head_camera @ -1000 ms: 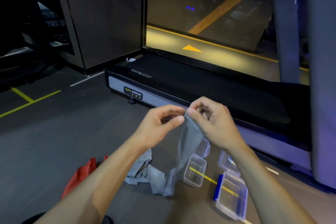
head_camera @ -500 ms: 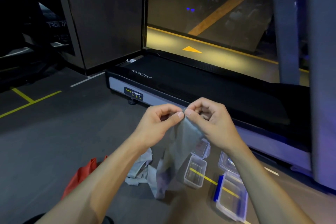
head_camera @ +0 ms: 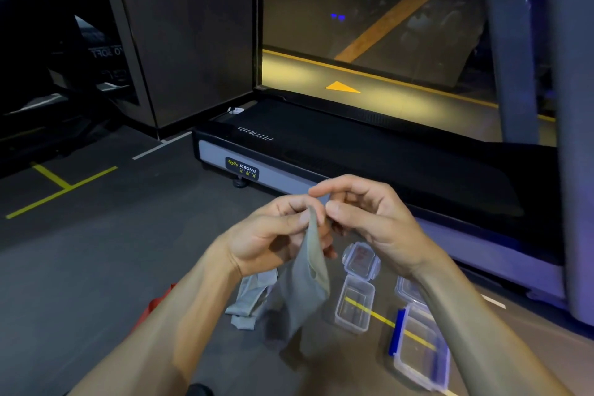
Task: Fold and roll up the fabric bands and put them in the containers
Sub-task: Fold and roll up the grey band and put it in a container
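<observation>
A grey fabric band [head_camera: 305, 286] hangs doubled over in the air above the floor. My left hand [head_camera: 270, 235] pinches its top edge between thumb and fingers. My right hand [head_camera: 363, 215] pinches the same top edge from the right, fingers curled. More grey band [head_camera: 252, 297] lies crumpled on the floor below my left wrist. A small clear container [head_camera: 355, 305] stands open on the floor with its lid [head_camera: 361, 255] behind it. A larger clear container with blue clips [head_camera: 421, 354] lies to the right, partly hidden by my right forearm.
A black treadmill [head_camera: 353, 151] runs across the floor just beyond my hands, its grey upright [head_camera: 575, 138] at the right. A red cloth [head_camera: 154, 309] peeks out under my left forearm. Yellow tape lines [head_camera: 61, 186] mark the dark floor at left.
The hanging band has been lifted and gathered shorter; its lower end has left the floor. Both hands stay close together at the top edge, the right one shifting its pinch.
</observation>
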Demonstrator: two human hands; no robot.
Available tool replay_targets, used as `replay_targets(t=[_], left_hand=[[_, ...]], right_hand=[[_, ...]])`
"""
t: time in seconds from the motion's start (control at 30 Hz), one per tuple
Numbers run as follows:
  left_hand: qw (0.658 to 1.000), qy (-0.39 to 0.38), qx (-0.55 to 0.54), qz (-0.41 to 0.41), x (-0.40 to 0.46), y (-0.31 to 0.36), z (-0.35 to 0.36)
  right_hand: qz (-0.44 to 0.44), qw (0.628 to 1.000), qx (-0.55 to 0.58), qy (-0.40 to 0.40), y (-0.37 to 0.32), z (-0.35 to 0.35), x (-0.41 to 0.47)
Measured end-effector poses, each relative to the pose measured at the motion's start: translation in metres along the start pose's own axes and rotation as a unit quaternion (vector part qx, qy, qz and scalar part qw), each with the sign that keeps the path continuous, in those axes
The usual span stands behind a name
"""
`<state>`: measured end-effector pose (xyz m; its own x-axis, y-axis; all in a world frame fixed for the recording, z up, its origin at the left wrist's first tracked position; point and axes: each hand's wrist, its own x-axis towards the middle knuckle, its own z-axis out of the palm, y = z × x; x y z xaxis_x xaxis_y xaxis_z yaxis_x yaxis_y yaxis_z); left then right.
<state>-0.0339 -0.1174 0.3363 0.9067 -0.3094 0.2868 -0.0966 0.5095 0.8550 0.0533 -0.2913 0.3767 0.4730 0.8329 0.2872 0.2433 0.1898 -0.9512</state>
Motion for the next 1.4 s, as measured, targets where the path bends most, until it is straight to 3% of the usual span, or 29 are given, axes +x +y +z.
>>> replay_targets(t=[0.13, 0.47, 0.67, 0.77, 1.4], left_hand=[[1.0, 0.02, -0.015, -0.018, 0.002, 0.002, 0.001], [0.998, 0.05, -0.019, -0.039, 0.001, 0.0, 0.0], [0.999, 0.024, 0.029, -0.028, -0.001, -0.001, -0.001], [0.999, 0.011, 0.01, -0.035, -0.004, -0.001, 0.0], [0.996, 0.053, 0.063, -0.034, -0.004, -0.006, -0.009]], right_hand=[[0.003, 0.998, 0.048, -0.034, -0.006, 0.005, -0.002], [-0.021, 0.996, -0.088, 0.016, -0.008, 0.011, 0.0], [-0.032, 0.999, -0.035, 0.009, -0.014, 0.012, -0.003], [-0.034, 0.997, -0.063, 0.009, -0.015, 0.013, -0.003], [-0.042, 0.999, -0.016, 0.001, -0.01, 0.007, -0.001]])
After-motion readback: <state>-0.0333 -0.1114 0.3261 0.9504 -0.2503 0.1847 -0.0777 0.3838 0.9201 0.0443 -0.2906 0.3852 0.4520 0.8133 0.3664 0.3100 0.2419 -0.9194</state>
